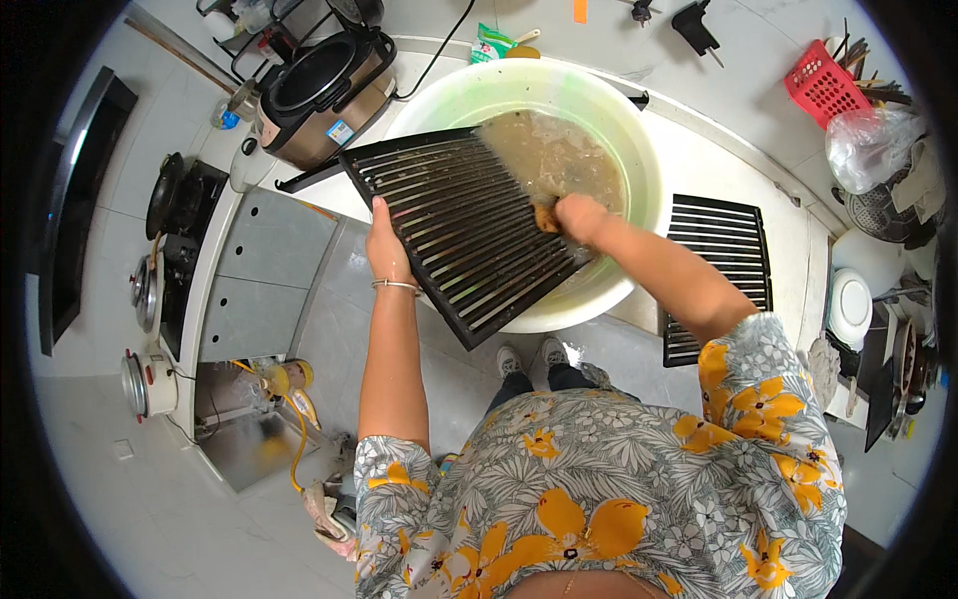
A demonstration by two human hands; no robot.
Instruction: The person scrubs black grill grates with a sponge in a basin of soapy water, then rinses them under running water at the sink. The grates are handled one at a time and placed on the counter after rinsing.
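Observation:
My left hand [389, 243] grips the near left edge of a black slatted rack [456, 224], which is tilted over a large pale green plastic basin [655, 202]. The rack's right part reaches into the basin, above murky brown water [561, 150]. Closed around a small brown thing [545, 217], perhaps a scrubber or brush, my right hand [582, 219] is at the rack's right side. My fingers hide most of that thing. A second black slatted rack [718, 247] lies on the white counter to the right of the basin, partly hidden by my right arm.
A rice cooker [322, 105] with its lid raised stands left of the basin. Behind the basin is a green packet [492, 43]. A red basket [827, 86] with utensils, a clear plastic bag [872, 146] and white plates [851, 307] are at right. A gas stove [191, 254] is at left.

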